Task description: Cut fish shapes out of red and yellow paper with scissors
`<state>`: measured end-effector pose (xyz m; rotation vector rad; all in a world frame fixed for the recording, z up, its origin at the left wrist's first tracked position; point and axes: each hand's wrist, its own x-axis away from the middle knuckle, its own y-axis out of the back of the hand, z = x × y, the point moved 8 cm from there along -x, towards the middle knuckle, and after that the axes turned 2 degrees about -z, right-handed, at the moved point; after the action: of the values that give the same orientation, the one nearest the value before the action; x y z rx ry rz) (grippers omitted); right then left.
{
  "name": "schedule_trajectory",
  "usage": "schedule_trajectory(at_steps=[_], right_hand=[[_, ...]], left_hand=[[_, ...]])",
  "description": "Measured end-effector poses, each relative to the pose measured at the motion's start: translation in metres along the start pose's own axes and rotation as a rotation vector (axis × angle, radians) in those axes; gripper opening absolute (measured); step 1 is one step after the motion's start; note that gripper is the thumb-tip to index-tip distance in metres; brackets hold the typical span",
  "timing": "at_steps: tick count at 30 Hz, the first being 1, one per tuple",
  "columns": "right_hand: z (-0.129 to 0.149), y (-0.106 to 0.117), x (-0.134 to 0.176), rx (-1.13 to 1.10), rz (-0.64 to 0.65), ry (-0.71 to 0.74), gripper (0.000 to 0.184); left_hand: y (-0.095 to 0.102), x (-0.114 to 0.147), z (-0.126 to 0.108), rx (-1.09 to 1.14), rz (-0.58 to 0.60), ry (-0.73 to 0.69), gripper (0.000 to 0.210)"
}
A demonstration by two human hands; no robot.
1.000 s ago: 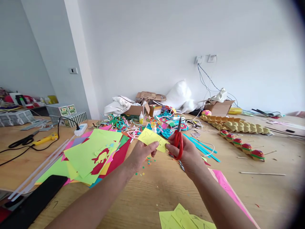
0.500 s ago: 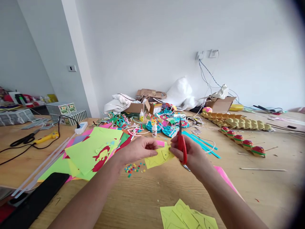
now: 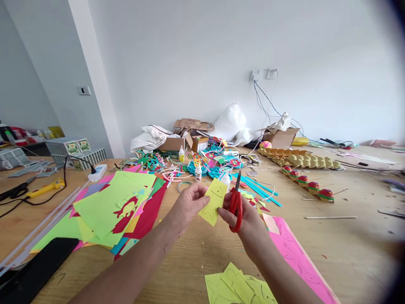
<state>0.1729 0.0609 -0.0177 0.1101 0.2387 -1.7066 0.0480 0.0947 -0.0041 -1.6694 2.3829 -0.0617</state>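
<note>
A yellow piece of paper point(image 3: 214, 199) with a fish outline drawn on it is held up above the wooden table, tilted upright. My left hand point(image 3: 192, 207) pinches its left edge between thumb and fingers. In my right hand point(image 3: 248, 223) are red-handled scissors point(image 3: 236, 210), their dark blades pointing up and away from the paper. The right thumb and fingertips touch the paper's lower right edge. Nearer to me lie several more yellow drawn pieces point(image 3: 238, 287), overlapping on the table. Beyond my hands stand small white glue bottles point(image 3: 198, 173).
Stacked coloured sheets point(image 3: 104, 202) lie at left, near a black phone-like slab point(image 3: 41, 268) and a yellow glue gun point(image 3: 47, 188). A pink sheet point(image 3: 294, 249) lies beside my right forearm. Egg-carton strips point(image 3: 313, 161) and painted carton caterpillars point(image 3: 311, 185) sit at right.
The yellow paper has turned from lying sideways to standing nearly upright between my hands. The view has swung a little right, showing more of the pink sheet.
</note>
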Motion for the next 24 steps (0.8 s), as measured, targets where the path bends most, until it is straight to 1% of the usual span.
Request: schedule_trajectory(at_steps=[2,4,7,9,11,16,19,21,23,24], right_hand=[[-0.002,0.004,0.001,-0.048,-0.041,-0.017,0.035],[-0.002,0.006,0.004,-0.053,-0.052,-0.027,0.036],[-0.002,0.002,0.008,0.002,0.009,-0.039,0.033],[-0.001,-0.003,0.01,0.033,0.06,-0.032,0.031],[0.0,-0.007,0.01,0.052,0.09,-0.021,0.03],[0.004,-0.011,0.01,0.108,0.107,-0.012,0.028],[0.005,-0.009,0.012,0.166,0.108,-0.018,0.026],[0.004,-0.006,0.015,0.244,0.114,-0.013,0.021],[0.001,-0.005,0.019,0.323,0.155,-0.002,0.02],[0.0,-0.005,0.021,0.356,0.187,0.003,0.023]], left_hand=[[-0.006,0.002,0.002,-0.006,0.064,0.021,0.009],[-0.012,0.004,0.003,-0.054,0.179,0.063,0.013],[-0.02,0.008,0.004,-0.113,0.35,0.116,0.024],[-0.022,0.01,0.006,-0.149,0.413,0.131,0.026],[-0.022,0.01,0.01,-0.174,0.421,0.148,0.025],[-0.02,0.007,0.015,-0.146,0.392,0.144,0.025],[-0.015,0.006,0.015,-0.112,0.334,0.163,0.022],[-0.011,0.006,0.013,-0.081,0.288,0.169,0.02],[-0.008,0.007,0.009,-0.05,0.253,0.162,0.018],[-0.006,0.007,0.008,-0.041,0.24,0.16,0.017]])
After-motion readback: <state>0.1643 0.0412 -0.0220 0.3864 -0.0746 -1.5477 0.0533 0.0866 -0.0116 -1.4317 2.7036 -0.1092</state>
